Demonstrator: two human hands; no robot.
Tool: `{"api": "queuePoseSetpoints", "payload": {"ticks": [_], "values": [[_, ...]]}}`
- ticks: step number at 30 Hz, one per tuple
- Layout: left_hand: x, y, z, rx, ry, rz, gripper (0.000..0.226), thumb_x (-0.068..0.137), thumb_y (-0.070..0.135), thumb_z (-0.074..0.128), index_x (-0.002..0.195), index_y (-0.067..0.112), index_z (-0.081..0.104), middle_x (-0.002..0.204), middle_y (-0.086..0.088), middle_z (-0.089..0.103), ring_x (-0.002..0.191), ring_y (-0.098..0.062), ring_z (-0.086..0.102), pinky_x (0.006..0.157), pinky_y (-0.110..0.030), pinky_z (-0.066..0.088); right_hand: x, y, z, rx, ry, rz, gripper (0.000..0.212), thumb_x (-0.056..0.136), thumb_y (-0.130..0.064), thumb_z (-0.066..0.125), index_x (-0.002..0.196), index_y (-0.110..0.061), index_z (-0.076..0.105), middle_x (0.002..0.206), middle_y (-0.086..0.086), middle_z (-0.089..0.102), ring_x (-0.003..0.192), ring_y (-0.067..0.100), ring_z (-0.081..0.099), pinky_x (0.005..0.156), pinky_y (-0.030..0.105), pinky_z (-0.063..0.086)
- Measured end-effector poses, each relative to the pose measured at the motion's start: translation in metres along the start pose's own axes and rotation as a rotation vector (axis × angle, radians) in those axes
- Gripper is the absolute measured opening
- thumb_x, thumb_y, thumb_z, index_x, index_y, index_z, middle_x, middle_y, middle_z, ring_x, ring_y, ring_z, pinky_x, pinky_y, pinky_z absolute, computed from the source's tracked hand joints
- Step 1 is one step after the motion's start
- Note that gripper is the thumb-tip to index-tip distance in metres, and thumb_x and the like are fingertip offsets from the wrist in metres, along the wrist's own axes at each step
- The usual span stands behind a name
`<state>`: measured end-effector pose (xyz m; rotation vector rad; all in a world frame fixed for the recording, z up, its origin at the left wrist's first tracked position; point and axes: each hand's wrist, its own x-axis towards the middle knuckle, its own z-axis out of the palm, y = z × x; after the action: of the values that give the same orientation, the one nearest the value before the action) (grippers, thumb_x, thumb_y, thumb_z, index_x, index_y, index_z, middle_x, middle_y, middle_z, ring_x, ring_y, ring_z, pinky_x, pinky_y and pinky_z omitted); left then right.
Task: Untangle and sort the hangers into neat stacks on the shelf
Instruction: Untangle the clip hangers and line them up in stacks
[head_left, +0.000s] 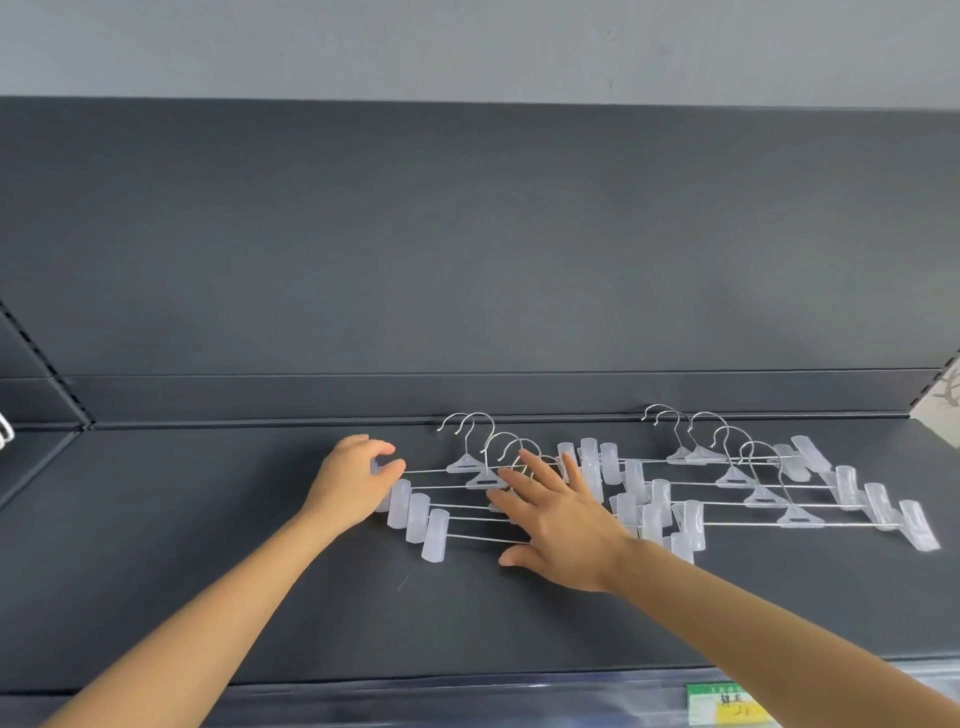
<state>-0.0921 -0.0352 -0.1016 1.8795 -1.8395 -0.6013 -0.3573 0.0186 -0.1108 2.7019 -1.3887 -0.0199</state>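
Observation:
Two fanned stacks of clear clip hangers with metal hooks lie on the dark shelf (208, 545). The left stack (457, 506) holds several hangers, staggered toward me. The right stack (769, 493) lies beside it, their clips overlapping in the middle. My left hand (350, 480) pinches the left end clip of the rearmost hanger in the left stack. My right hand (558, 519) rests flat, fingers spread, on the middle of the left stack, covering some hooks and rods.
The shelf's back panel (467, 260) rises right behind the hooks. A price label (724, 701) sits on the front edge strip at lower right. A white object (4, 431) shows at the far left edge.

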Motion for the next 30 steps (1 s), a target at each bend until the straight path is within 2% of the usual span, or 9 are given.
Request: {"api": "queuePoseSetpoints", "payload": {"ticks": [2, 3, 5, 8, 13, 17, 22, 25, 30], "values": [[-0.009, 0.007, 0.004, 0.085, -0.035, 0.071, 0.044, 0.096, 0.039, 0.048, 0.136, 0.02, 0.052, 0.154, -0.005, 0.029, 0.144, -0.018, 0.021, 0.114, -0.034, 0.021, -0.006, 0.0, 0.001, -0.036, 0.037, -0.001, 0.063, 0.085, -0.065, 0.031, 0.13, -0.023, 0.047, 0.137, 0.005, 0.051, 0.133, 0.033, 0.041, 0.099, 0.065, 0.032], [-0.014, 0.012, 0.006, 0.168, -0.065, 0.128, 0.049, 0.097, 0.046, 0.042, 0.14, 0.022, 0.047, 0.157, -0.004, 0.022, 0.146, -0.019, 0.013, 0.117, -0.037, 0.014, -0.009, 0.002, 0.001, -0.027, 0.057, 0.007, 0.062, 0.087, -0.063, 0.029, 0.13, -0.023, 0.048, 0.136, 0.005, 0.052, 0.132, 0.031, 0.043, 0.1, 0.063, 0.033], [-0.024, 0.025, 0.011, 0.347, -0.114, 0.283, 0.07, 0.089, 0.064, 0.02, 0.145, 0.026, 0.038, 0.16, -0.002, 0.013, 0.148, -0.018, 0.002, 0.119, -0.039, 0.001, -0.016, 0.009, 0.0, 0.022, 0.1, 0.043, 0.062, 0.093, -0.06, 0.019, 0.132, -0.022, 0.047, 0.139, 0.006, 0.05, 0.135, 0.029, 0.039, 0.105, 0.06, 0.025], [-0.037, 0.049, 0.022, 0.444, -0.176, 0.456, 0.095, 0.072, 0.071, -0.003, 0.15, 0.025, 0.026, 0.161, -0.002, 0.005, 0.148, -0.017, -0.006, 0.116, -0.034, -0.008, -0.026, 0.031, -0.009, 0.123, 0.136, 0.166, 0.075, 0.09, -0.061, -0.001, 0.137, -0.022, 0.042, 0.146, 0.006, 0.041, 0.142, 0.026, 0.026, 0.111, 0.054, 0.012], [-0.042, 0.083, 0.055, 0.524, -0.272, 0.465, 0.11, 0.066, 0.083, -0.004, 0.153, 0.016, 0.0, 0.16, -0.007, -0.008, 0.147, -0.02, -0.011, 0.119, -0.036, -0.006, -0.046, 0.074, -0.014, 0.213, 0.126, 0.346, 0.094, 0.077, -0.069, -0.017, 0.143, -0.025, 0.034, 0.152, 0.0, 0.03, 0.146, 0.019, 0.01, 0.117, 0.045, 0.005], [-0.04, 0.091, 0.073, 0.609, -0.301, 0.408, 0.102, 0.067, 0.084, 0.003, 0.15, 0.027, -0.014, 0.159, -0.013, -0.014, 0.146, -0.032, -0.013, 0.118, -0.047, -0.006, -0.057, 0.085, -0.01, 0.233, 0.064, 0.367, 0.098, 0.073, -0.072, -0.02, 0.142, -0.026, 0.033, 0.151, -0.004, 0.03, 0.146, 0.018, 0.009, 0.117, 0.044, 0.004], [-0.038, 0.09, 0.08, 0.621, -0.299, 0.396, 0.1, 0.064, 0.087, 0.0, 0.147, 0.035, -0.019, 0.158, -0.012, -0.016, 0.146, -0.035, -0.006, 0.118, -0.049, 0.002, -0.068, 0.113, -0.001, 0.318, 0.049, 0.496, 0.088, 0.078, -0.072, -0.009, 0.145, -0.03, 0.029, 0.155, -0.004, 0.025, 0.146, 0.015, 0.006, 0.117, 0.046, 0.004], [-0.037, 0.09, 0.081, 0.61, -0.302, 0.389, 0.101, 0.063, 0.087, -0.001, 0.148, 0.035, -0.018, 0.159, -0.012, -0.016, 0.146, -0.034, -0.008, 0.118, -0.047, 0.001, -0.08, 0.13, 0.005, 0.388, 0.024, 0.57, 0.096, 0.071, -0.081, -0.009, 0.144, -0.032, 0.029, 0.154, -0.007, 0.024, 0.145, 0.012, 0.006, 0.117, 0.047, 0.003], [-0.034, 0.089, 0.084, 0.634, -0.284, 0.377, 0.092, 0.076, 0.083, 0.009, 0.147, 0.033, -0.019, 0.158, -0.011, -0.017, 0.146, -0.031, -0.012, 0.118, -0.045, -0.002, -0.093, 0.139, 0.015, 0.38, -0.002, 0.589, 0.105, 0.063, -0.085, -0.018, 0.145, -0.036, 0.026, 0.156, -0.009, 0.019, 0.145, 0.011, 0.005, 0.117, 0.044, -0.003]]}}
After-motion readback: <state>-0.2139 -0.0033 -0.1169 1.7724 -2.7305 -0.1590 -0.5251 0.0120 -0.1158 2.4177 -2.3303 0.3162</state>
